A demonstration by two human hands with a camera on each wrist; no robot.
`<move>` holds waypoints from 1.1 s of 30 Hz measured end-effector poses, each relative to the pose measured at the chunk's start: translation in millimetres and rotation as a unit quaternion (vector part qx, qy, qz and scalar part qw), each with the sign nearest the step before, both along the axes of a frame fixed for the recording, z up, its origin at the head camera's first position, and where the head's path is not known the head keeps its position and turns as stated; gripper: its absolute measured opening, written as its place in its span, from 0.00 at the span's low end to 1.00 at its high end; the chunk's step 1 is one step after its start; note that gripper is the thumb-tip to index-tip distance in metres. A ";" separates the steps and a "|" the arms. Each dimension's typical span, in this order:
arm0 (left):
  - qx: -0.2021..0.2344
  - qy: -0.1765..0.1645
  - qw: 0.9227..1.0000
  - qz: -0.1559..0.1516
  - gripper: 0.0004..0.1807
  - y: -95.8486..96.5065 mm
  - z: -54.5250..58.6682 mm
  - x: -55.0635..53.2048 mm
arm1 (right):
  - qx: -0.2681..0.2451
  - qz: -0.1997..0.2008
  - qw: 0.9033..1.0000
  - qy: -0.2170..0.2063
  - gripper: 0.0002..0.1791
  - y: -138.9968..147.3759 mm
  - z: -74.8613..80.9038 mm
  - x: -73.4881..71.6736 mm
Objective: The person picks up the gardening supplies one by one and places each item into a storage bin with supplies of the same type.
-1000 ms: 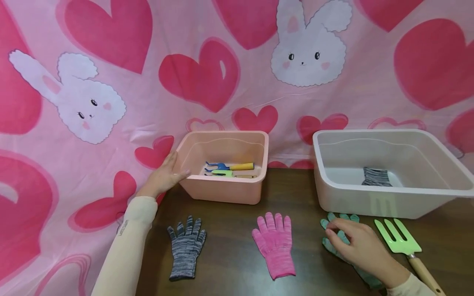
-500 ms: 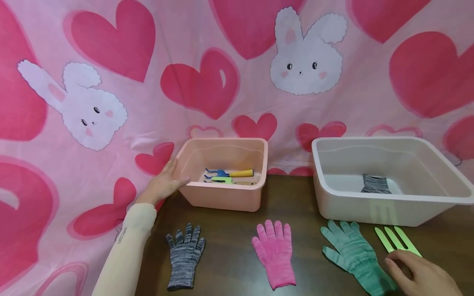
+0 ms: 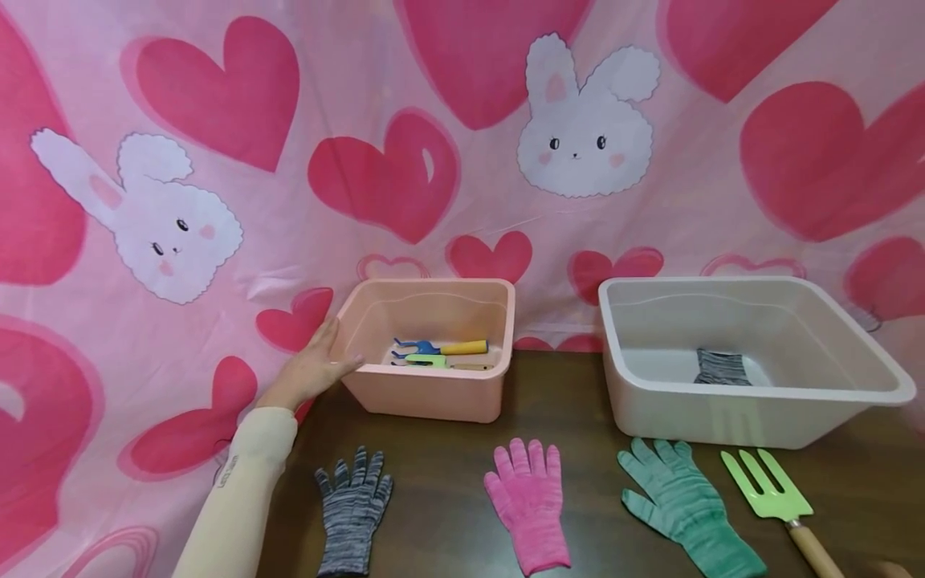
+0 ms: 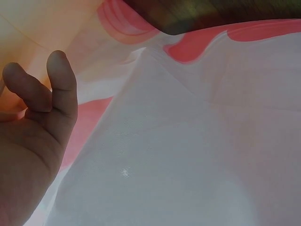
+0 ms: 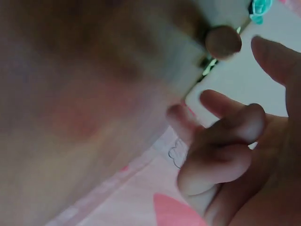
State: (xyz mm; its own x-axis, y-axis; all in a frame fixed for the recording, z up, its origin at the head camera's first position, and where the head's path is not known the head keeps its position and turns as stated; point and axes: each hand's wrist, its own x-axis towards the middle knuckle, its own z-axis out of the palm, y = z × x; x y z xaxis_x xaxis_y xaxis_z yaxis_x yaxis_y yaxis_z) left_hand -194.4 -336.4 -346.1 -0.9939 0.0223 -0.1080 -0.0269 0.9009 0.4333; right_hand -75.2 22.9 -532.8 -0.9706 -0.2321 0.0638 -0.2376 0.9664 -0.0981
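My left hand (image 3: 307, 373) rests against the left side of a pink plastic bin (image 3: 426, 397), its thumb at the front corner of the rim. In the left wrist view its fingers (image 4: 63, 80) lie relaxed near the bin's wall. Only a sliver of my right hand (image 3: 887, 569) shows at the bottom right of the head view. The right wrist view has that hand with loosely bent fingers, holding nothing, near the wooden handle end (image 5: 223, 43) of a garden hand fork. The fork (image 3: 776, 498) is green and lies on the table, right of a green glove (image 3: 682, 502).
A pink glove (image 3: 531, 506) and a grey-black glove (image 3: 352, 510) lie on the dark table (image 3: 433, 482). Inside the pink bin are a blue cultivator (image 3: 462, 348) with yellow handle and a green tool (image 3: 426, 360). A whitish bin (image 3: 694, 417) holds a grey-black knitted piece (image 3: 723, 368).
My right hand has moved from over the green glove, past the fork, to the lower right edge, uncovering both. The left hand stays at the pink bin. The head view has tilted up slightly.
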 end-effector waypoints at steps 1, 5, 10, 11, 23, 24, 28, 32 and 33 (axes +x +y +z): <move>-0.003 0.000 1.000 -0.001 0.67 -0.4 -0.1 0.4 | 0.002 -0.003 1.000 -0.005 0.31 -3.8 -2.6 -0.5; -0.007 -0.001 1.000 0.001 0.66 -0.3 0.4 0.4 | 0.024 -0.030 0.999 -0.007 0.29 -18.4 -18.5 -6.5; -0.006 0.004 1.000 -0.008 0.65 -0.2 1.4 -2.0 | -0.010 -0.006 1.000 0.009 0.30 -9.7 -16.7 -5.5; -0.006 0.005 1.000 -0.010 0.65 -0.4 1.4 -2.7 | -0.013 -0.005 1.000 0.009 0.30 -8.9 -15.7 -5.5; -0.008 0.006 1.000 -0.010 0.65 -1.3 0.3 -3.7 | 0.009 -0.008 1.000 -0.004 0.31 -8.9 -11.7 -5.3; -0.008 0.006 1.000 -0.009 0.65 -1.3 0.4 -3.4 | 0.011 -0.005 1.000 -0.004 0.31 -8.8 -11.4 -5.3; -0.006 0.006 1.000 -0.004 0.65 -1.4 0.9 -2.3 | 0.008 -0.003 1.000 -0.004 0.30 -9.1 -12.0 -5.6; -0.013 0.006 1.000 -0.007 0.65 -1.7 -0.1 -2.7 | 0.005 -0.005 1.000 -0.001 0.30 -8.8 -13.0 -5.9; -0.015 0.007 1.000 -0.008 0.64 -1.8 -0.4 -3.0 | 0.004 -0.006 1.000 -0.001 0.30 -8.6 -13.2 -5.9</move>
